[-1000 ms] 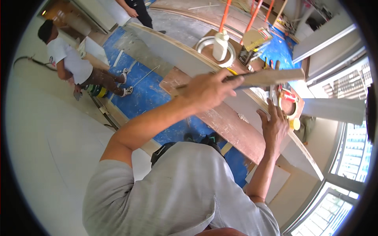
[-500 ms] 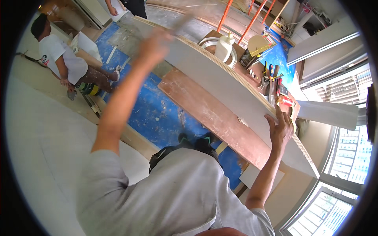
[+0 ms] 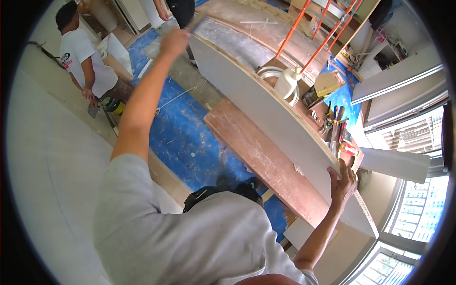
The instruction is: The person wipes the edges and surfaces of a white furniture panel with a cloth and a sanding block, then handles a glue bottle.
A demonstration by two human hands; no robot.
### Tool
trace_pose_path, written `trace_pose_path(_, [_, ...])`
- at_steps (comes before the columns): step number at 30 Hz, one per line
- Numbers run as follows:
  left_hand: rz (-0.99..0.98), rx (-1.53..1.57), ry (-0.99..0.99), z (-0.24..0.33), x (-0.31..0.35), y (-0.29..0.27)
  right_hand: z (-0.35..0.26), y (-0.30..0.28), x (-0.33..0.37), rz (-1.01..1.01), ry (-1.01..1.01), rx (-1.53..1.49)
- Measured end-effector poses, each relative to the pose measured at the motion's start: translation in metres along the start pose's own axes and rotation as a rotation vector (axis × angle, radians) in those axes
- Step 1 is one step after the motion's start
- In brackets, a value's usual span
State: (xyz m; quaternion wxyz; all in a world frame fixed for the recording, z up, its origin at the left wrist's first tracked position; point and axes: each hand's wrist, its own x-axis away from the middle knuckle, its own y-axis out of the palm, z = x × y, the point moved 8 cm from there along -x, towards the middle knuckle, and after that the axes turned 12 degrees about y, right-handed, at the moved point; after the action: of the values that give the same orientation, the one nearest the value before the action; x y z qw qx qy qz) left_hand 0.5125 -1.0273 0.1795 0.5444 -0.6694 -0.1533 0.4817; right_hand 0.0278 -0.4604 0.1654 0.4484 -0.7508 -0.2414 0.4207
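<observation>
A long white-faced board (image 3: 266,95) stands on its long edge in front of me, its bare wood edge upward. My right hand (image 3: 343,184) grips this edge near the right end, with thumb on the near face and fingers over the top. At the far left end of the board is my left hand (image 3: 174,43), closed around a long thin tool (image 3: 197,22) that is too blurred to name. A reddish-brown plank (image 3: 261,154) lies at the foot of the board, on my side, with small crumbs on it.
Beyond the board are a white jug (image 3: 288,83), hand tools (image 3: 336,118) and a red-and-white tube (image 3: 349,149). Orange ladder legs (image 3: 292,32) rise behind. Blue sheeting (image 3: 185,142) covers the floor. One person (image 3: 88,59) is at the left, another (image 3: 180,12) stands beyond the board.
My left hand has moved left to the board's far end with the tool. My right hand keeps its grip on the edge. The view has shifted slightly.
</observation>
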Motion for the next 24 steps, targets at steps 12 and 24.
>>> trace_pose_path(12, [-0.079,0.309,-0.024,0.046,0.016,-0.004,0.01,0.004,-0.003,-0.002,0.016,-0.019])
trace_pose_path(24, [-0.317,0.491,0.255,0.264,0.06,-0.024,0.013,0.003,-0.009,0.01,0.039,0.009])
